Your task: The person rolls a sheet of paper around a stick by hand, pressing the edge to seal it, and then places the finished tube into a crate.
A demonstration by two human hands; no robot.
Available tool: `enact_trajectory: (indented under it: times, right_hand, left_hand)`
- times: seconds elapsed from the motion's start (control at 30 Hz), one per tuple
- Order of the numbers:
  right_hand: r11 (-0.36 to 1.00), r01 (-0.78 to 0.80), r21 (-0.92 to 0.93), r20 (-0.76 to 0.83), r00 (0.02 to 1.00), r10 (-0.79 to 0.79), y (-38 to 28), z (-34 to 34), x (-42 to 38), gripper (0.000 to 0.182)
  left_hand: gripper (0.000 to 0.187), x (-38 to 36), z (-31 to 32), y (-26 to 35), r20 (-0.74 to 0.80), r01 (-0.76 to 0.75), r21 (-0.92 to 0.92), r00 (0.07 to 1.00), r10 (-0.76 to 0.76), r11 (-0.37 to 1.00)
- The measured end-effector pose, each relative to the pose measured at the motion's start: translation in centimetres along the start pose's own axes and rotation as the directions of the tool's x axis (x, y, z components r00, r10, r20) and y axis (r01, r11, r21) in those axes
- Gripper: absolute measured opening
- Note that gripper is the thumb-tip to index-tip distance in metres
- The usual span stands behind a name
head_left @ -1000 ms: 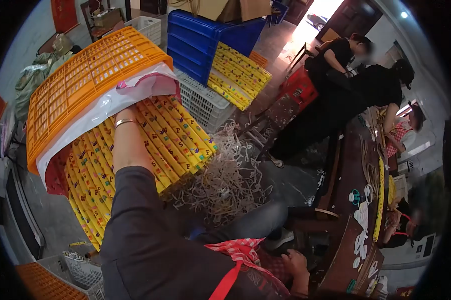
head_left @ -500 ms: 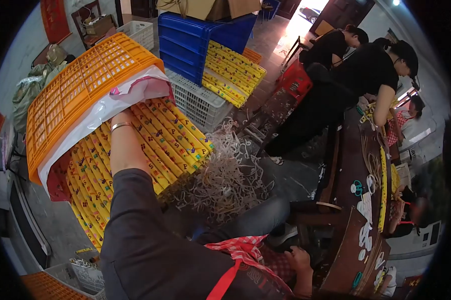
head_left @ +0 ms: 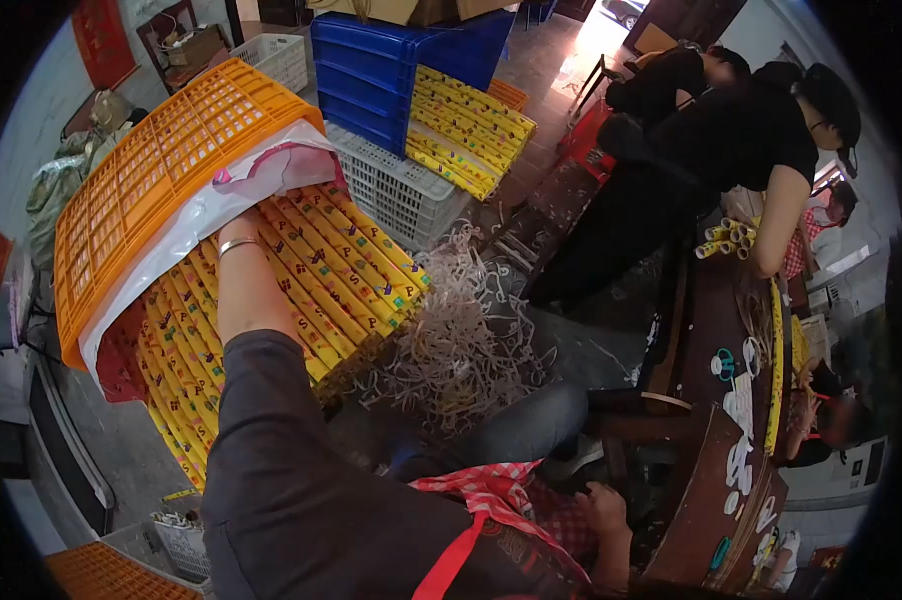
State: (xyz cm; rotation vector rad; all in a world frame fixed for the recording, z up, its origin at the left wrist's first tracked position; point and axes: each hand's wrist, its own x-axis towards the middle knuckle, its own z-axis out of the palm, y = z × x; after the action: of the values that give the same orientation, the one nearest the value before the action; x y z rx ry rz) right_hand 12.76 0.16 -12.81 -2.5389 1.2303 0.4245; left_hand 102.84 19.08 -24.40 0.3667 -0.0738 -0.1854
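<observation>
My left hand (head_left: pixel 239 228), with a metal bracelet at the wrist, reaches into a tilted orange crate (head_left: pixel 186 130) lined with white plastic sheet (head_left: pixel 156 245). It lies over rows of yellow patterned tubes (head_left: pixel 336 265), printed with letters and small figures. The liner and the tubes hide its fingers, so whether it grips a tube does not show. Close to my red checked apron (head_left: pixel 501 480), my right hand (head_left: pixel 603 508) rests with curled fingers and no object visible in it.
Tangled pale strips (head_left: pixel 451 340) lie beyond my knee. A blue bin (head_left: pixel 366 85) with more yellow tubes sits on a grey crate (head_left: pixel 391 190). To the right, a co-worker in black (head_left: pixel 716 150) leans over a dark table (head_left: pixel 706 330) with scissors (head_left: pixel 723 365) and white pieces.
The view has shifted slightly. My left hand stays in the crate and my right hand remains by the apron. The co-worker's arm has moved, and a bundle of yellow tubes now shows beside it.
</observation>
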Motion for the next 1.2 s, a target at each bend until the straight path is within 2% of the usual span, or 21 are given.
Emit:
enact_trajectory:
  times: [0.2, 0.33, 0.53, 0.57, 0.6, 0.63, 0.67, 0.7, 0.73, 0.77, 0.8, 0.83, 0.87, 0.93, 0.97, 1.0, 1.03, 1.07, 1.1, 1.17, 1.2]
  right_hand:
    - [0.998, 0.061, 0.016, -0.054, 0.997, -0.060, 0.3, 0.3, -0.1, 0.038]
    - [0.999, 0.024, 0.024, 0.000, 1.000, -0.024, 0.0, 0.2, 0.0, 0.037]
    - [0.999, 0.034, 0.018, -0.009, 0.999, -0.034, 1.1, 1.2, -0.4, 0.038]
    - [0.993, 0.112, 0.038, -0.107, 0.988, -0.107, 1.7, 1.8, -0.7, 0.033]
    - [0.976, 0.210, 0.048, -0.214, 0.957, -0.196, 2.2, 2.2, -0.3, 0.028]
    - [0.966, 0.256, 0.041, -0.214, 0.946, -0.242, 2.5, 2.5, 0.1, 0.028]
    - [0.980, 0.196, 0.028, -0.159, 0.969, -0.189, 2.9, 2.8, -0.1, 0.028]
    - [0.991, 0.134, 0.006, -0.102, 0.986, -0.132, 3.2, 2.9, 0.2, 0.028]
    - [0.984, 0.179, -0.008, -0.092, 0.980, -0.179, 3.2, 2.7, 0.9, 0.028]
    - [0.993, 0.104, -0.050, 0.023, 0.994, -0.103, 3.3, 2.5, 1.2, 0.036]
    - [0.994, 0.022, -0.103, 0.131, 0.991, -0.008, 3.3, 2.3, 1.2, 0.045]
    - [0.993, 0.038, -0.114, 0.140, 0.990, -0.022, 2.9, 1.9, 1.4, 0.045]
    - [0.998, 0.006, -0.066, 0.167, 0.986, 0.006, 2.4, 1.3, 1.8, 0.046]
    - [0.999, -0.017, -0.031, 0.207, 0.978, 0.024, 2.1, 0.4, 2.4, 0.047]
    - [1.000, 0.023, -0.012, 0.183, 0.983, -0.021, 2.2, 0.1, 2.5, 0.049]
    - [0.998, 0.062, 0.010, 0.153, 0.986, -0.062, 2.2, -0.2, 2.6, 0.051]
    - [0.998, 0.063, 0.006, 0.158, 0.985, -0.064, 2.2, -0.4, 2.7, 0.051]
    - [0.999, 0.042, 0.004, 0.175, 0.984, -0.042, 2.2, -0.7, 2.8, 0.053]
    - [1.000, 0.019, 0.003, 0.191, 0.981, -0.020, 1.9, -0.9, 2.9, 0.054]
    - [1.000, -0.017, 0.011, 0.204, 0.979, 0.014, 0.3, -1.8, 2.8, 0.055]
    - [0.998, -0.053, 0.019, 0.211, 0.976, 0.048, -0.3, -2.0, 2.8, 0.056]
  left_hand:
    - [0.069, 0.8, -0.9, -0.7, 0.011, -0.013, 0.019, 1.000, 0.013, 1.000]
    - [0.070, 2.4, -1.1, -1.7, -0.002, -0.036, 0.042, 0.999, 0.037, 0.998]
    - [0.072, 4.8, -3.2, -3.2, -0.060, -0.084, 0.097, 0.994, 0.090, 0.992]
    - [0.072, 4.4, -3.3, -3.7, -0.062, -0.089, 0.102, 0.993, 0.095, 0.991]
    - [0.072, 4.5, -2.8, -4.0, -0.059, -0.115, 0.104, 0.991, 0.122, 0.988]
    - [0.072, 2.4, -1.8, -5.0, -0.056, -0.164, 0.109, 0.984, 0.171, 0.980]
    - [0.072, 1.1, -0.4, -6.0, -0.058, -0.222, 0.117, 0.971, 0.230, 0.968]
    - [0.073, 1.1, -1.3, -2.3, -0.063, -0.277, 0.127, 0.956, 0.287, 0.952]
    - [0.073, -1.4, 0.2, -0.4, -0.077, -0.318, 0.138, 0.941, 0.330, 0.938]
    - [0.060, -4.2, 1.9, -1.1, 0.116, -0.147, 0.838, 0.989, 0.091, 0.525]
    - [0.048, -7.0, 3.9, -2.3, 0.021, -0.088, 0.951, 0.974, -0.225, -0.295]
    - [0.042, -8.0, 2.5, -3.6, -0.021, 0.086, 0.959, 0.972, -0.235, 0.269]
    - [0.035, -9.1, 1.0, -4.7, -0.043, 0.227, 0.633, 0.965, -0.259, 0.740]
    - [0.017, -14.1, 4.2, -3.3, -0.284, 0.325, 0.575, 0.940, -0.189, 0.750]
    - [0.019, -15.4, 4.7, -3.2, -0.286, 0.236, 0.644, 0.957, -0.057, 0.728]
    - [0.019, -15.8, 3.6, -3.3, -0.294, 0.239, 0.642, 0.954, -0.053, 0.728]
    - [0.022, -16.2, 2.1, -3.7, -0.137, 0.042, 0.892, 0.974, 0.181, 0.449]
    - [0.027, -16.4, 0.7, -3.9, 0.096, -0.127, 0.989, 0.938, 0.334, 0.073]
    - [0.027, -18.2, 2.6, -3.0, 0.093, -0.123, 0.990, 0.938, 0.333, 0.071]
    - [0.027, -22.5, 6.3, -0.9, 0.096, 0.001, 0.910, 0.972, 0.213, -0.414]
    - [0.028, -23.3, 6.6, -0.2, 0.077, 0.017, 0.869, 0.983, 0.169, -0.494]
